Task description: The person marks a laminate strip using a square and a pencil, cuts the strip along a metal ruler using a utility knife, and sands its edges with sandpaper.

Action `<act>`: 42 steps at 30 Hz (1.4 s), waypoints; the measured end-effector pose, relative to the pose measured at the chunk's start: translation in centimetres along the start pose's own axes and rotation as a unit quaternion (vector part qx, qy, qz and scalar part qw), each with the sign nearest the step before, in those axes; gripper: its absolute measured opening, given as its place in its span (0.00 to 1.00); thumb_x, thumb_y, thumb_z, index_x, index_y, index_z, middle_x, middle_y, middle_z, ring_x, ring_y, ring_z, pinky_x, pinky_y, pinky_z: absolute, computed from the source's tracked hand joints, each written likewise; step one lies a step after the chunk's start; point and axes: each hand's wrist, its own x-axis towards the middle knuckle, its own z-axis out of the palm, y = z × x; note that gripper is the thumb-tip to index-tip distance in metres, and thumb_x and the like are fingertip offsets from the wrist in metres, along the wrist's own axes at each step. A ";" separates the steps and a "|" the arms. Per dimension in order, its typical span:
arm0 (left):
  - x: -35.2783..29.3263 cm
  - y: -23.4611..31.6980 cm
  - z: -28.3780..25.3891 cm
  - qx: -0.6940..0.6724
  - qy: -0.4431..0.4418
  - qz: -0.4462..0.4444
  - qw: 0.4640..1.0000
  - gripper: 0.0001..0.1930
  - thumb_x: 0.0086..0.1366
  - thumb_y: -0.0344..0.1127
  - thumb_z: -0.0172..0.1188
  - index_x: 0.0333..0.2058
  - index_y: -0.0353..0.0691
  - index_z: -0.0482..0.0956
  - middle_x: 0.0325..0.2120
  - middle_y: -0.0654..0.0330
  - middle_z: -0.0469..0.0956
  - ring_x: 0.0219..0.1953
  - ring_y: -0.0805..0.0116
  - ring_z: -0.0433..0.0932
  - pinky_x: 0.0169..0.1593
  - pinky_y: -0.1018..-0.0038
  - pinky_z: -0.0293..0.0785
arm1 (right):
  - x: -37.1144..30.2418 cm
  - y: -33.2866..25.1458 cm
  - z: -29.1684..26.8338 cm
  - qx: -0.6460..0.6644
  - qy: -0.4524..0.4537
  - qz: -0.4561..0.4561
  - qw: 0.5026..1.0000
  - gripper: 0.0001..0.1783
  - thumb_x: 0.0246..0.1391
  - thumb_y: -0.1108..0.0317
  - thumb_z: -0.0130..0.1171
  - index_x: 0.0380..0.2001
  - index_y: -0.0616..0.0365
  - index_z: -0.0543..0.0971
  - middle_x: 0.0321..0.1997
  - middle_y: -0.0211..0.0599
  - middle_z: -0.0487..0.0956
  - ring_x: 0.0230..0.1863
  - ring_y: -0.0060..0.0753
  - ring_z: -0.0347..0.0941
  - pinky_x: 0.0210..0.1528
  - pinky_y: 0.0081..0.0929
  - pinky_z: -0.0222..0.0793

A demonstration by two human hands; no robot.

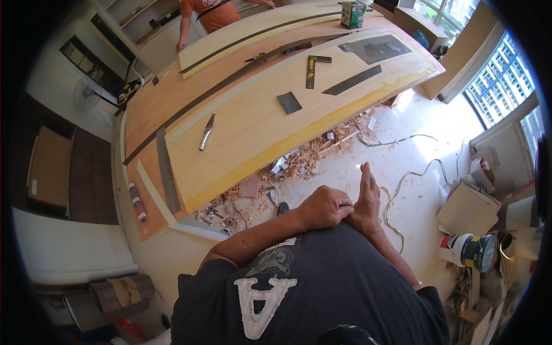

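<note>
My left hand (pixel 326 208) is curled closed in front of my chest, its knuckles up. Its fingertips touch the heel of my right hand (pixel 367 198), and whether anything is inside the curl is hidden. The right hand is held edge-up with its fingers stretched out straight, holding nothing. Beyond both hands stands a large worktable with a pale wooden panel (pixel 230 155), yellow along its near edge. On the panel lie a silver-handled cutter (pixel 207 132), a small dark square sheet (pixel 289 103), a black try square (pixel 311 72) and a dark strip (pixel 353 79).
Wood shavings (pixel 307 158) and scraps litter the floor under the table's near edge. A cable (pixel 422 174) snakes across the floor at right, near a paint bucket (pixel 480 252). A tube (pixel 137 202) lies at the table's left end. Across the table stands a person in orange (pixel 218 17).
</note>
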 end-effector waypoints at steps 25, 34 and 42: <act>-0.3 -0.3 -0.2 0.068 -0.102 -0.060 0.991 0.16 0.68 0.44 0.65 0.32 0.33 0.86 0.27 0.46 0.83 0.30 0.50 0.82 0.38 0.61 0.76 | -0.5 -1.2 -0.5 -0.008 -0.019 0.000 1.000 0.65 0.42 0.64 0.73 0.78 0.63 0.45 0.74 0.62 0.61 0.77 0.65 0.53 0.77 0.56 0.46; 0.3 -1.3 -0.3 0.029 -0.172 -0.046 0.984 0.19 0.71 0.47 0.63 0.37 0.32 0.86 0.34 0.49 0.81 0.38 0.54 0.81 0.45 0.63 0.75 | 0.4 -0.5 0.4 -0.031 -0.021 -0.010 0.999 0.59 0.43 0.71 0.70 0.78 0.61 0.50 0.75 0.55 0.62 0.79 0.56 0.53 0.78 0.51 0.49; 0.1 -1.8 -0.2 -0.089 -0.111 -0.071 0.987 0.14 0.71 0.39 0.64 0.38 0.30 0.85 0.34 0.51 0.83 0.36 0.63 0.81 0.44 0.69 0.76 | 0.5 -0.1 0.3 -0.010 -0.003 -0.012 1.000 0.60 0.42 0.67 0.71 0.77 0.64 0.51 0.73 0.56 0.65 0.77 0.59 0.56 0.77 0.51 0.50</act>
